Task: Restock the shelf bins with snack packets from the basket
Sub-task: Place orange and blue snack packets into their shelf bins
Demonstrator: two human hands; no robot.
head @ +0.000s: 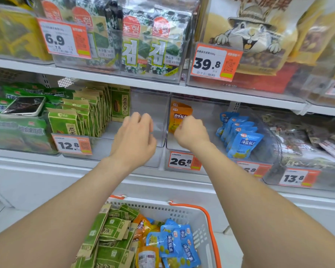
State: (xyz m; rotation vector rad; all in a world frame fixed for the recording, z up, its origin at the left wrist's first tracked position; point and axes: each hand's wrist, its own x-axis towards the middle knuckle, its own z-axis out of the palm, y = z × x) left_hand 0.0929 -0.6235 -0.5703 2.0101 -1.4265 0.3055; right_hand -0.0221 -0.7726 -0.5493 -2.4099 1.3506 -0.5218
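A white basket with orange handles sits low in front of me, holding green packets, blue packets and a few orange ones. On the middle shelf, a clear bin has green packets on its left side and bare room on its right. The neighbouring bin holds two orange packets standing at its left. My right hand is curled at the lower right corner of the front orange packet and seems to pinch it. My left hand hovers loosely curled before the bare part of the bin, holding nothing.
Blue packets stand in a row right of the orange ones. A phone lies on green bags at the far left. Price tags hang on the bin fronts. The upper shelf carries seaweed packs and a large squirrel-printed bag.
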